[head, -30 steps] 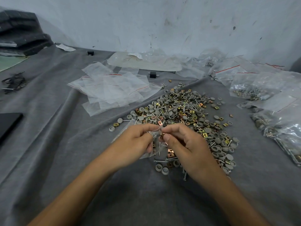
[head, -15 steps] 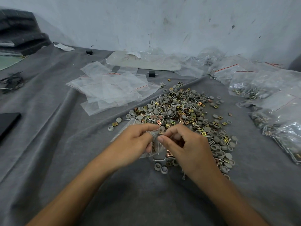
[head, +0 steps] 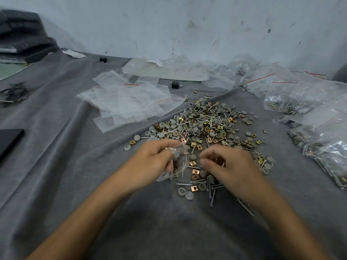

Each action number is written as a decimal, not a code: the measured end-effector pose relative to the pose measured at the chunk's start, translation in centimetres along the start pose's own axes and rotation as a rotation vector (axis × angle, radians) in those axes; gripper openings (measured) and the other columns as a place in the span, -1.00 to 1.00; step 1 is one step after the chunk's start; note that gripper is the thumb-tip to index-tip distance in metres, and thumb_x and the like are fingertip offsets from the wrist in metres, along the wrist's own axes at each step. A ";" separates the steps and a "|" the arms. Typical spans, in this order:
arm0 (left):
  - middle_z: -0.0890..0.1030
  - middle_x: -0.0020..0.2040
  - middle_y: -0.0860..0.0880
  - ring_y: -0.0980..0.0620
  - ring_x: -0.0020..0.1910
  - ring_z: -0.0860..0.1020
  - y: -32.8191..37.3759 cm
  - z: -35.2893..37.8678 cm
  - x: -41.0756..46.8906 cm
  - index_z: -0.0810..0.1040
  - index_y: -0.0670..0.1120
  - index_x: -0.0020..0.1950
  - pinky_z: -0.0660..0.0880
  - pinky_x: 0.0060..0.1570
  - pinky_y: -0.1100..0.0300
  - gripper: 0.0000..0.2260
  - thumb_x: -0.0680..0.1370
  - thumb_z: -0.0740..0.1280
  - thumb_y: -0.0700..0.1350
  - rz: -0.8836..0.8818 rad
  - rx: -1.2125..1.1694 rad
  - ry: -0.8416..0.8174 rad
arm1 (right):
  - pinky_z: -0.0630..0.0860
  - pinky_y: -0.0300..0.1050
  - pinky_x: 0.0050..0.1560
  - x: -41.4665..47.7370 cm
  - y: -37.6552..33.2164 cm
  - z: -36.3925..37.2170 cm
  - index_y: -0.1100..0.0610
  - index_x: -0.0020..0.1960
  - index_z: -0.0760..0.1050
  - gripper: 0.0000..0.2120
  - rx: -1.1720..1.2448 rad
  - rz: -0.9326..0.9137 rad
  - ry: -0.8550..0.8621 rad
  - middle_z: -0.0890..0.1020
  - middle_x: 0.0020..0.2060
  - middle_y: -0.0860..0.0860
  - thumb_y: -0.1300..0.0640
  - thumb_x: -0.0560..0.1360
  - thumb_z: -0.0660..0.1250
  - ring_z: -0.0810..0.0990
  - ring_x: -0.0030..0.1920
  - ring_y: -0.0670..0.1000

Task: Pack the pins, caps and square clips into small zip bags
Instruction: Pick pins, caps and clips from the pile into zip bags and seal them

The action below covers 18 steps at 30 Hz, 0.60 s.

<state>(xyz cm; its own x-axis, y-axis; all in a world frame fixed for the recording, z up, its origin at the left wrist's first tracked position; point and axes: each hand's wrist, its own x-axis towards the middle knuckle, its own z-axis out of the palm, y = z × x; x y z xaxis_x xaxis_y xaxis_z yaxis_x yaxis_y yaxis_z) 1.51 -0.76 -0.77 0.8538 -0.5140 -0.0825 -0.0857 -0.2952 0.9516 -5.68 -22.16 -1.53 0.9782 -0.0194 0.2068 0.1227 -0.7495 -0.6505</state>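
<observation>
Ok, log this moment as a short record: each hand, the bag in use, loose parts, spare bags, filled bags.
left hand: grips the small zip bag near its mouth
small zip bag: clear, with some pins and clips inside
right hand: fingers curled over the near edge of the pile; blurred, so cannot tell if it holds anything
pile: pins, grey caps and square clips mixed on the grey cloth
empty bags: loose stack behind and left of the pile
filled bags: at the right

Open over bare grey cloth [head: 174,233] along the near edge and near-left corner, blocked mid-table by the heap of pins, caps and clips [head: 204,126], beyond it leftward by flat empty bags [head: 127,104], along the right edge by filled bags [head: 293,102].
</observation>
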 end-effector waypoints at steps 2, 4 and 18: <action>0.53 -0.43 0.04 0.02 -0.37 0.40 0.0 0.0 0.0 0.54 0.17 0.18 0.35 -0.38 0.24 -0.64 0.65 0.16 -0.27 -0.001 0.008 0.000 | 0.38 -0.23 -0.09 0.0 -0.1 0.3 -0.15 -0.04 0.61 -0.96 -0.194 0.001 -0.095 0.58 -0.21 -0.24 -0.07 0.55 0.39 0.51 -0.08 -0.20; 0.54 -0.43 0.03 0.03 -0.37 0.40 0.0 0.0 0.0 0.54 0.17 0.20 0.36 -0.37 0.23 -0.64 0.65 0.16 -0.27 -0.002 0.016 0.002 | 0.28 -0.16 -0.03 0.1 -0.1 0.9 -0.14 -0.01 0.59 -0.86 -0.337 -0.010 -0.133 0.49 -0.18 -0.28 -0.16 0.56 0.33 0.41 -0.05 -0.18; 0.54 -0.44 0.03 0.10 -0.44 0.39 0.1 0.0 -0.1 0.54 0.16 0.20 0.35 -0.42 0.30 -0.64 0.65 0.17 -0.27 0.008 0.027 -0.002 | 0.57 -0.11 -0.15 0.2 -0.4 1.4 -0.10 -0.04 0.56 -0.94 0.064 -0.034 0.060 0.62 -0.23 -0.16 0.03 0.60 0.34 0.61 -0.18 -0.12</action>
<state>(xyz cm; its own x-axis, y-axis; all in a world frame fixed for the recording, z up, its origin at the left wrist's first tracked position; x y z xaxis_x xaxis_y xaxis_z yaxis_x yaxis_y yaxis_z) 1.42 -0.79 -0.63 0.8517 -0.5185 -0.0753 -0.1069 -0.3126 0.9438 -5.32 -20.91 -2.24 0.9616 -0.0360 0.2719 0.1678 -0.7069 -0.6871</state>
